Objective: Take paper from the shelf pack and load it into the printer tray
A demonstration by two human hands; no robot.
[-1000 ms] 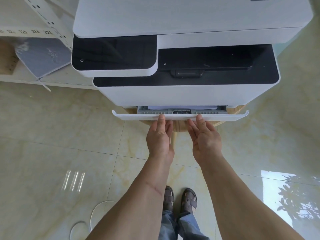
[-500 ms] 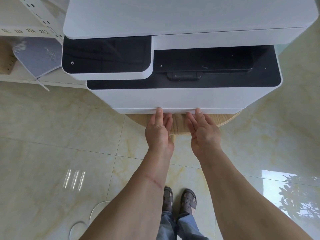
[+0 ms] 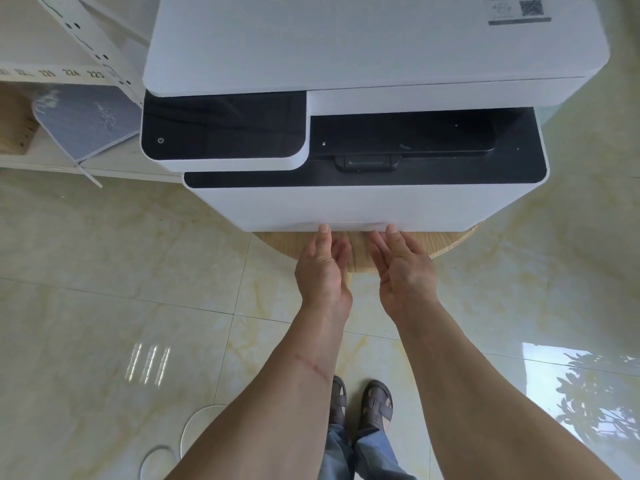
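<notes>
Our left hand (image 3: 323,268) and right hand (image 3: 403,268) lie open, holding nothing, fingertips against the printer tray (image 3: 356,226), which sits flush in the printer (image 3: 363,202). We judge loading finished; next we simply lift away.

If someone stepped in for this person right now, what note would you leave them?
Left hand: open, empty, fingertips at the tray front.
Right hand: open, empty, fingertips at the same edge.
Printer sits on a round wooden table; the tray is flush with the body.
Done: tray shut.
Left: probably nothing but to draw the hands away; the paper inside cannot be seen.
</notes>
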